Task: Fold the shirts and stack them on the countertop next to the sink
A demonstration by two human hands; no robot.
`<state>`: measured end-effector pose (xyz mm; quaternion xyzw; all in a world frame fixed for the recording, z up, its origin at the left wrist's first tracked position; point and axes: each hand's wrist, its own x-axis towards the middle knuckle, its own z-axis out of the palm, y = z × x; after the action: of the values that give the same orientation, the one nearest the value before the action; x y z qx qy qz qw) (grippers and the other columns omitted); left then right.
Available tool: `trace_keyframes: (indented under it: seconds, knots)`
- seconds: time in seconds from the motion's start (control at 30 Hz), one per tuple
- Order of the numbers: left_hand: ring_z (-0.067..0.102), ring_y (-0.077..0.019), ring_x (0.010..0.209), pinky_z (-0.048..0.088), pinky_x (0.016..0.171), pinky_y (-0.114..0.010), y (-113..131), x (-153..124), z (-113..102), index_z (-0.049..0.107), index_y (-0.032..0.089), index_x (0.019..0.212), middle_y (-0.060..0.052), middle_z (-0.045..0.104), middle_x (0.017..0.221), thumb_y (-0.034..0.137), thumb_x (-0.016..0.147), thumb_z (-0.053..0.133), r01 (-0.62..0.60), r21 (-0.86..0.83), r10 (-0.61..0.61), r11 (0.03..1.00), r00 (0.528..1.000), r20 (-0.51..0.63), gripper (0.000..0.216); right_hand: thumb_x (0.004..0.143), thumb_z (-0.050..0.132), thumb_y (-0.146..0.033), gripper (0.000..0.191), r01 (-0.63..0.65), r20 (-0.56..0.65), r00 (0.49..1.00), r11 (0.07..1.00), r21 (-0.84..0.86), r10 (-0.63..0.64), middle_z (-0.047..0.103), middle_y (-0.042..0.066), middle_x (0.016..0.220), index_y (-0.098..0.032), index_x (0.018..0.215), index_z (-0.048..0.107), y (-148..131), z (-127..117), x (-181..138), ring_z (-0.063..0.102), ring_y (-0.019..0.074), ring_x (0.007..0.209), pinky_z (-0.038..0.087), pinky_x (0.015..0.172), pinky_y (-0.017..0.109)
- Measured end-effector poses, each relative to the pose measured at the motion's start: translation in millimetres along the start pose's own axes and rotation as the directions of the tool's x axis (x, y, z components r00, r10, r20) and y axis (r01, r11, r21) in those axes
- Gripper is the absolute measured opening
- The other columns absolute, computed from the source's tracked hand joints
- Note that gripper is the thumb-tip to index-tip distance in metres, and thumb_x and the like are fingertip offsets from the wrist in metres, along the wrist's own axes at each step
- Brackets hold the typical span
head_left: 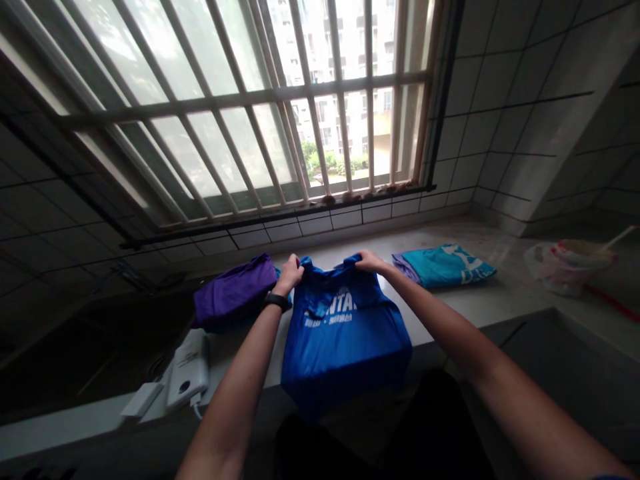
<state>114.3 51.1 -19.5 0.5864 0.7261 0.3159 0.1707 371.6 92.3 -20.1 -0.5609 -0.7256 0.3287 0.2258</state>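
Blue T-shirt (345, 340) lies on the bench (440, 310), long axis running toward the person, lower end overhanging the front edge. The left hand (290, 275) and right hand (370, 261) grasp its far corners, fingers clenched.

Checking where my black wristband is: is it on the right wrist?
No, the black wristband sits just behind the left hand holding the blue T-shirt; the right wrist is bare.

The bare left forearm (235, 380) and right forearm (460, 333) angle inward from the lower corners of the view — the left hand (289, 275), with a black wristband (277, 301), and the right hand (369, 261) each curled closed in a pinch, well apart
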Motion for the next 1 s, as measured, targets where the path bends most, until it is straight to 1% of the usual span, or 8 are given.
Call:
trace_keyframes:
  seconds: [0.07, 0.13, 0.27, 0.33, 0.43, 0.57, 0.87, 1.0]
  knots:
    - [0.067, -0.0211, 0.111, 0.051, 0.097, -0.032, 21.9, 18.6, -13.8, 0.056, 0.017, 0.101, -0.01, 0.071, 0.107, 0.009, 0.081, 0.05, -0.11, -0.077, 0.098, 0.991, 0.985, -0.142, 0.023, 0.08, 0.063, -0.011, 0.027, 0.098, -0.17, 0.981, 0.995, -0.008, -0.097, 0.073, 0.008, 0.114, -0.016, 0.105, 0.069, -23.9, -15.4, 14.4, 0.063, 0.0249, 0.117, 0.051, 0.099, 0.032]
    - [0.065, -0.0196, 0.113, 0.051, 0.097, -0.031, 35.2, 23.9, -29.7, 0.054, 0.018, 0.109, -0.009, 0.068, 0.117, 0.011, 0.084, 0.049, -0.208, -0.15, 0.17, 0.967, 0.958, -0.229, 0.027, 0.082, 0.059, -0.014, 0.031, 0.266, -0.352, 0.899, 0.963, -0.033, -0.261, 0.069, 0.008, 0.12, -0.017, 0.112, 0.065, -40.0, -29.6, 14.5, 0.059, 0.0234, 0.12, 0.048, 0.103, 0.034]
    - [0.067, -0.0178, 0.091, 0.055, 0.079, -0.028, 16.2, -25.5, -50.7, 0.056, 0.022, 0.091, -0.002, 0.069, 0.093, 0.03, 0.082, 0.061, -0.303, -0.275, 0.239, 0.913, 0.94, -0.243, 0.013, 0.081, 0.055, -0.015, 0.023, 0.567, -0.444, 0.694, 0.81, -0.149, -0.567, 0.066, 0.008, 0.112, -0.019, 0.104, 0.061, -23.0, -34.1, -42.5, 0.061, 0.0226, 0.108, 0.049, 0.098, 0.035]
    - [0.065, -0.0178, 0.08, 0.054, 0.07, -0.027, -13.0, -73.8, -48.1, 0.058, 0.023, 0.084, 0.0, 0.067, 0.08, 0.042, 0.077, 0.067, -0.291, -0.313, 0.255, 0.904, 0.955, -0.152, 0.022, 0.081, 0.053, -0.014, 0.021, 0.582, -0.351, 0.71, 0.79, -0.194, -0.61, 0.066, 0.008, 0.114, -0.022, 0.1, 0.061, 10.3, -20.4, -88.2, 0.062, 0.0236, 0.108, 0.05, 0.097, 0.035]
    - [0.067, -0.0218, 0.088, 0.054, 0.08, -0.03, -62.3, -147.1, -27.8, 0.062, 0.023, 0.083, -0.002, 0.072, 0.086, 0.043, 0.073, 0.071, -0.163, -0.319, 0.177, 0.934, 0.984, 0.016, 0.025, 0.079, 0.05, -0.007, 0.023, 0.488, -0.219, 0.806, 0.827, -0.281, -0.55, 0.067, 0.008, 0.11, -0.024, 0.09, 0.061, 70.4, 9.3, -150.1, 0.064, 0.0243, 0.102, 0.05, 0.093, 0.037]
    - [0.069, -0.0253, 0.094, 0.055, 0.088, -0.036, -107.7, -202.5, 3.8, 0.061, 0.024, 0.073, -0.006, 0.074, 0.093, 0.037, 0.073, 0.067, -0.119, -0.322, 0.148, 0.939, 0.987, 0.067, 0.015, 0.072, 0.047, -0.001, 0.047, 0.35, -0.13, 0.901, 0.871, -0.344, -0.413, 0.065, 0.006, 0.109, -0.024, 0.11, 0.063, 125.7, 33.8, -194.7, 0.066, 0.0232, 0.097, 0.052, 0.088, 0.035]
    - [0.071, -0.0238, 0.096, 0.055, 0.095, -0.038, -133.5, -198.1, 13.5, 0.069, 0.023, 0.078, -0.008, 0.075, 0.095, 0.037, 0.085, 0.056, -0.212, -0.288, 0.182, 0.934, 0.975, -0.13, 0.02, 0.083, 0.047, -0.014, 0.013, 0.088, -0.242, 0.957, 0.954, -0.286, -0.161, 0.06, 0.002, 0.098, -0.024, 0.089, 0.054, 142.2, 27.6, -211.1, 0.064, 0.0165, 0.075, 0.048, 0.07, 0.029]
    - [0.071, -0.0245, 0.097, 0.056, 0.093, -0.037, -141.5, -198.9, 12.2, 0.068, 0.022, 0.074, -0.009, 0.075, 0.095, 0.037, 0.084, 0.054, -0.208, -0.272, 0.166, 0.939, 0.971, -0.171, 0.023, 0.08, 0.051, -0.016, 0.013, 0.12, -0.088, 0.985, 0.962, -0.245, -0.145, 0.062, 0.0, 0.092, -0.024, 0.089, 0.055, 143.2, 18.4, -227.1, 0.064, 0.0167, 0.078, 0.048, 0.073, 0.028]
